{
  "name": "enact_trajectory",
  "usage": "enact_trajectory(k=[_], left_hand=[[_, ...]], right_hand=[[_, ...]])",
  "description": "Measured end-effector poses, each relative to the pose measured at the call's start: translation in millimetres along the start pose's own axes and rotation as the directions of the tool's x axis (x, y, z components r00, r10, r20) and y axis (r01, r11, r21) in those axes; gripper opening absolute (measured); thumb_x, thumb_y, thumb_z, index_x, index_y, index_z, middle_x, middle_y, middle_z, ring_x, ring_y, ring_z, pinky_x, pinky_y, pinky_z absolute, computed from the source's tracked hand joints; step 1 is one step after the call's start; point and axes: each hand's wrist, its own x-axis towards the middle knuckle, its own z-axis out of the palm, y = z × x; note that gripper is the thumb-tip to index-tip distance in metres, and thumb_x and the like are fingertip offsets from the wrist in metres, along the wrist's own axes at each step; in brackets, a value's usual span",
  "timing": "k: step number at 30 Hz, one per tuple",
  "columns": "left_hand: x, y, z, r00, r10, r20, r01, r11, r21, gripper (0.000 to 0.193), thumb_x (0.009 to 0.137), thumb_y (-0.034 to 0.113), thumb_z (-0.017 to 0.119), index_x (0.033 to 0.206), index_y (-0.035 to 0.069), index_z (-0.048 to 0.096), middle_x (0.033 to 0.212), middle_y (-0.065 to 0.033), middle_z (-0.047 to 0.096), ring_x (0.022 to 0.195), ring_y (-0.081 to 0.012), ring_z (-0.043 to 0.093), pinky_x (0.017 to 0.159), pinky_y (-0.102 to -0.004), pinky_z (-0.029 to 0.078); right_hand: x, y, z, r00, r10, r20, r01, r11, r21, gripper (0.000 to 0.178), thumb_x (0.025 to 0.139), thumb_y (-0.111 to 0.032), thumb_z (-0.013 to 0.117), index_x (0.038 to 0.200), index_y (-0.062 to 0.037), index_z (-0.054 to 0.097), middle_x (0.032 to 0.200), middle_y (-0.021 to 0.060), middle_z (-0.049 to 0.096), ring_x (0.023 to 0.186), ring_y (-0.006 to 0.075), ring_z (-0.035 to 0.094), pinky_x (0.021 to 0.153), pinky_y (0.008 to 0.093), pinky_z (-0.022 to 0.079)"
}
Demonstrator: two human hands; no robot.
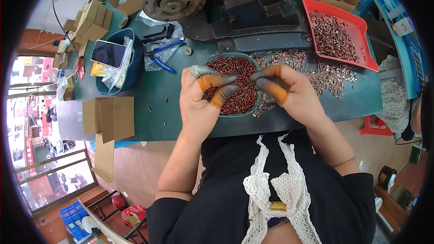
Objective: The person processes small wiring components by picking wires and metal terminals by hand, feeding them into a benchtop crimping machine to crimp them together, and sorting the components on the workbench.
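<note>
My left hand [199, 99] and my right hand [296, 92] face each other over a green-rimmed bowl [242, 114] at the table's front edge. Many small dark-red cylindrical parts [233, 70] fill the bowl. Grey-and-orange finger covers sit on the thumb and fingers of both hands. Each hand is closed in a pinch, the tips pointing at each other with a small gap between. Whatever the fingertips hold is too small to make out. Beside my right hand, loose silvery and reddish parts [332, 79] lie spread on the table.
Behind the bowl stands a dark machine [257, 18]. A red tray [365, 36] of small parts is at right. Blue-handled pliers [162, 63], a blue bin [129, 79] topped by a dark-screened device [108, 54], and an open cardboard box [117, 117] are at left.
</note>
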Motion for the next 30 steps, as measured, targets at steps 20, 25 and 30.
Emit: enact_trajectory(k=[20, 25, 30], left_hand=[[-14.1, 17.7, 24.3, 0.964, 0.264, 0.006, -0.263, 0.958, 0.113, 0.036, 0.065, 0.005, 0.078, 0.099, 0.010, 0.068, 0.095, -0.0062, 0.055, 0.093, -0.0273, 0.052, 0.081, -0.0352, 0.043], [-28.2, 18.1, 32.2, 0.970, 0.242, 0.002, -0.241, 0.965, 0.102, 0.036, 0.066, 0.006, 0.079, 0.099, 0.009, 0.068, 0.094, -0.0066, 0.054, 0.093, -0.0263, 0.050, 0.082, -0.0353, 0.042], [-32.8, 31.7, 27.2, 0.970, 0.203, 0.137, -0.196, 0.978, -0.066, 0.024, 0.066, 0.000, 0.078, 0.087, 0.006, 0.069, 0.089, -0.0041, 0.053, 0.090, -0.0231, 0.050, 0.078, -0.0318, 0.042]], right_hand=[[-7.8, 8.8, 23.1, 0.991, 0.091, -0.093, -0.016, 0.792, 0.610, 0.008, 0.087, -0.014, 0.067, 0.086, -0.0058, 0.064, 0.075, -0.0040, 0.059, 0.065, 0.0029, 0.051, 0.059, 0.0184, 0.040], [-28.1, 7.1, 3.3, 0.992, 0.125, -0.017, -0.105, 0.891, 0.441, 0.011, 0.088, -0.015, 0.065, 0.091, -0.0040, 0.065, 0.080, -0.0020, 0.062, 0.071, 0.0041, 0.054, 0.064, 0.0201, 0.043], [-65.4, 34.9, -57.5, 0.861, -0.495, -0.116, 0.367, 0.763, -0.532, 0.016, 0.082, -0.011, 0.068, 0.096, -0.0045, 0.066, 0.085, 0.0074, 0.065, 0.074, 0.0194, 0.061, 0.066, 0.0283, 0.048]])
